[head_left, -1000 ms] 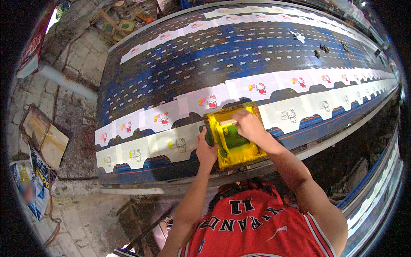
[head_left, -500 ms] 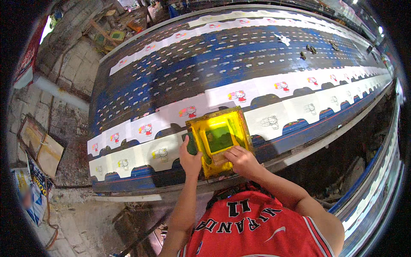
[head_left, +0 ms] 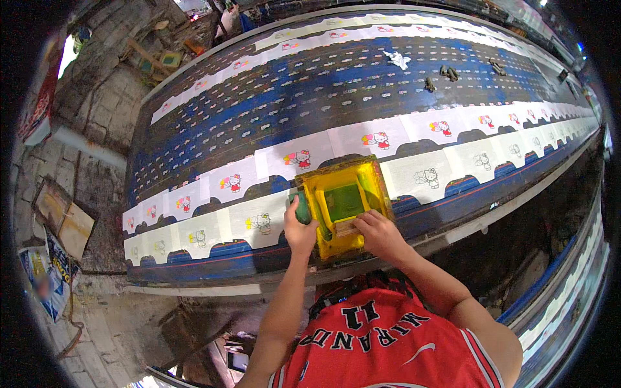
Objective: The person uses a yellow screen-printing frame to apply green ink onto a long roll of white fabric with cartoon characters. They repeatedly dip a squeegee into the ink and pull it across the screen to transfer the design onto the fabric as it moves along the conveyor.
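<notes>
Speckled tabletop (head_left: 284, 116): your left hand (head_left: 301, 234) clasps a green block (head_left: 303, 208) at a rectangular yellow frame (head_left: 339, 172), your right hand (head_left: 380, 234) a flat squeegee (head_left: 347, 227).

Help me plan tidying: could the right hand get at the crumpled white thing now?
Probably not: the right hand holds a pale block in the yellow frame, and the crumpled white thing lies beyond two rows of sheets.

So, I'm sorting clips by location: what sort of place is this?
Likely a screen-printing workshop: a long table, rows of white sheets bearing repeated cartoon prints, and a frame smeared with yellow.
</notes>
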A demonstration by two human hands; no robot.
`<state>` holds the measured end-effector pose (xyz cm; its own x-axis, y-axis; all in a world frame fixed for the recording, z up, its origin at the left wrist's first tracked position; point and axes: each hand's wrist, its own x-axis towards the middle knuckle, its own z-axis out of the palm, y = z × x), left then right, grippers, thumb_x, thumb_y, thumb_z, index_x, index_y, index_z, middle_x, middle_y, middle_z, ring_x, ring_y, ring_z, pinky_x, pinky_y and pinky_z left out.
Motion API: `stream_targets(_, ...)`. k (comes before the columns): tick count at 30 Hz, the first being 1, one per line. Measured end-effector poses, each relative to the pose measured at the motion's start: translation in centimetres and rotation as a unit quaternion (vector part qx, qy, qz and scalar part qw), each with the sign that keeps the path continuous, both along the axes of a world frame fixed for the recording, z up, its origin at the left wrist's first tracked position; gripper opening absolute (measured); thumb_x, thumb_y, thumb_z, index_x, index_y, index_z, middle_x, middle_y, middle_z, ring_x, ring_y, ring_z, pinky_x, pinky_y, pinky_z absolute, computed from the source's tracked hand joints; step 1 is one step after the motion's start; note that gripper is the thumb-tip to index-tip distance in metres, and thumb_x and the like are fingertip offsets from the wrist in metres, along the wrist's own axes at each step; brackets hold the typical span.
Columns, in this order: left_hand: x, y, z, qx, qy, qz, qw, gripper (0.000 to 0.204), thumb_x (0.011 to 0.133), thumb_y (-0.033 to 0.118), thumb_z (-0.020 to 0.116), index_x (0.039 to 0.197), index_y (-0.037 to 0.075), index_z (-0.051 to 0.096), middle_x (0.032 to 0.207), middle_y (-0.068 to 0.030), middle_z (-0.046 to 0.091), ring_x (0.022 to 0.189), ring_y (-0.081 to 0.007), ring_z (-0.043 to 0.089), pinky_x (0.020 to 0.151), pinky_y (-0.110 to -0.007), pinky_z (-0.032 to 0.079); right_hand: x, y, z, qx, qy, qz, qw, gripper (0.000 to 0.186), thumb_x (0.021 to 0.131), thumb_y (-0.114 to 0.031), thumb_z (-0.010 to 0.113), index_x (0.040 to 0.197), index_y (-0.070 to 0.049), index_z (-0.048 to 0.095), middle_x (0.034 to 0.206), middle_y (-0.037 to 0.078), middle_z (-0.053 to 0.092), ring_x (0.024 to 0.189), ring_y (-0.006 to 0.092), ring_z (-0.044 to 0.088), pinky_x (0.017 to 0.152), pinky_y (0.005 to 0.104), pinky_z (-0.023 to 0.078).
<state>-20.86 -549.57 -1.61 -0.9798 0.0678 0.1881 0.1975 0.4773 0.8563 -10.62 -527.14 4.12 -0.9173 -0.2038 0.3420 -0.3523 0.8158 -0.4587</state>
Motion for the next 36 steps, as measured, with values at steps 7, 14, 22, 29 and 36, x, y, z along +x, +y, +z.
stream_targets(7, 0.3, 0.5, 0.0, -0.039, -0.042, -0.003, 0.998, 0.076, 0.076, -0.003, 0.076, 0.147, 0.004, 0.050, 0.145, -0.0209, 0.058, 0.133, -0.0390, 0.058, 0.111, -0.043, 0.046, 0.0, 1.4, -0.7, -0.014, -0.018, 0.034, 0.999, 0.034, 0.076, -0.001, 0.063, 0.109, 0.001, 0.067, 0.106, 0.015, 0.068, 0.103, 0.0357, 0.065, 0.094, 0.0444, 0.055)
stream_targets(14, 0.2, 0.5, -0.3, -0.034, -0.031, -0.012, 0.999, 0.073, 0.077, -0.002, 0.077, 0.145, 0.005, 0.051, 0.146, -0.0194, 0.058, 0.134, -0.0382, 0.057, 0.111, -0.043, 0.047, 1.7, 1.4, -0.1, -0.015, -0.035, 0.057, 0.998, 0.038, 0.074, -0.006, 0.066, 0.112, -0.004, 0.066, 0.106, 0.013, 0.067, 0.105, 0.0349, 0.063, 0.098, 0.0447, 0.052)
stream_targets(22, 0.5, 1.0, 0.1, -0.039, -0.006, 0.000, 0.999, 0.072, 0.076, -0.004, 0.080, 0.142, 0.006, 0.052, 0.145, -0.0186, 0.058, 0.133, -0.0395, 0.057, 0.110, -0.044, 0.048, -6.2, 1.5, -2.9, 0.012, 0.027, 0.032, 0.999, 0.031, 0.073, -0.003, 0.065, 0.104, -0.004, 0.065, 0.106, 0.016, 0.067, 0.104, 0.0374, 0.063, 0.097, 0.0477, 0.052)
stream_targets(29, 0.5, 0.9, 0.4, -0.045, -0.040, -0.007, 0.998, 0.079, 0.076, -0.006, 0.081, 0.147, 0.010, 0.051, 0.144, -0.0176, 0.057, 0.131, -0.0385, 0.059, 0.107, -0.044, 0.051, -12.1, 2.1, -1.0, 0.005, -0.054, 0.003, 0.999, 0.030, 0.074, 0.005, 0.062, 0.103, -0.002, 0.066, 0.104, 0.017, 0.068, 0.105, 0.0418, 0.062, 0.094, 0.0485, 0.053)
stream_targets(36, 1.0, 1.6, 2.2, -0.047, -0.099, 0.023, 0.994, 0.082, 0.077, -0.004, 0.080, 0.151, 0.010, 0.050, 0.143, -0.0186, 0.059, 0.131, -0.0346, 0.060, 0.107, -0.041, 0.051, -0.7, 0.7, -2.4, -0.018, -0.011, 0.038, 0.999, 0.029, 0.072, -0.005, 0.067, 0.101, -0.003, 0.065, 0.099, 0.015, 0.065, 0.098, 0.0365, 0.062, 0.094, 0.0463, 0.052)
